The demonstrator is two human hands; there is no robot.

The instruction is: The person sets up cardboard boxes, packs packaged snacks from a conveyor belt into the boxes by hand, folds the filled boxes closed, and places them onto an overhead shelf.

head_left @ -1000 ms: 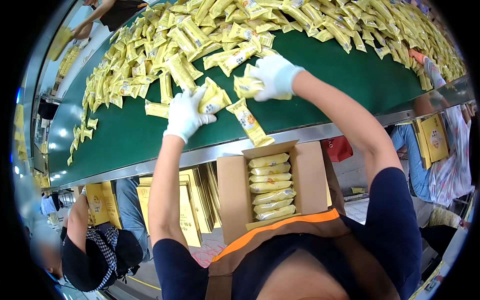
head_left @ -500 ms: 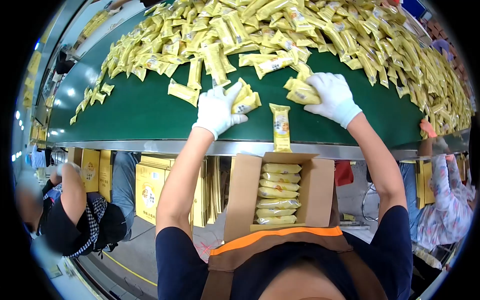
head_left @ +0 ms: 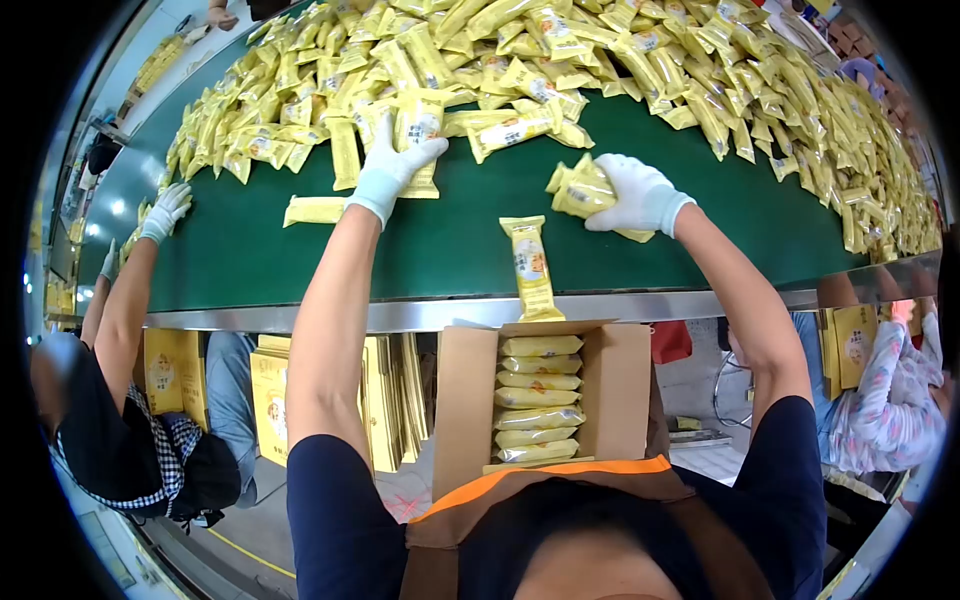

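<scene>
My left hand (head_left: 394, 168), in a white glove, reaches to the pile's near edge. Its fingers and thumb are spread over a yellow snack packet (head_left: 420, 128), touching it. To the right, my gloved right hand (head_left: 636, 192) is closed around a small bunch of snack packets (head_left: 582, 188) above the green belt; the palm hides part of them. One single packet (head_left: 532, 265) lies between my arms, its lower end over the metal edge. Below it, an open cardboard box (head_left: 468, 410) holds a column of several packets (head_left: 538, 397).
A large heap of yellow packets (head_left: 690, 70) covers the far side of the green belt (head_left: 450, 250). Flat yellow cartons (head_left: 385, 400) stand below the metal edge (head_left: 400, 315). A co-worker (head_left: 120, 430) reaches over the belt at left; another person (head_left: 890, 400) is at right.
My left hand has moved up and left to the pile and no longer holds its packets. My right hand still grips packets. At left, the co-worker's gloved hands now reach onto the belt.
</scene>
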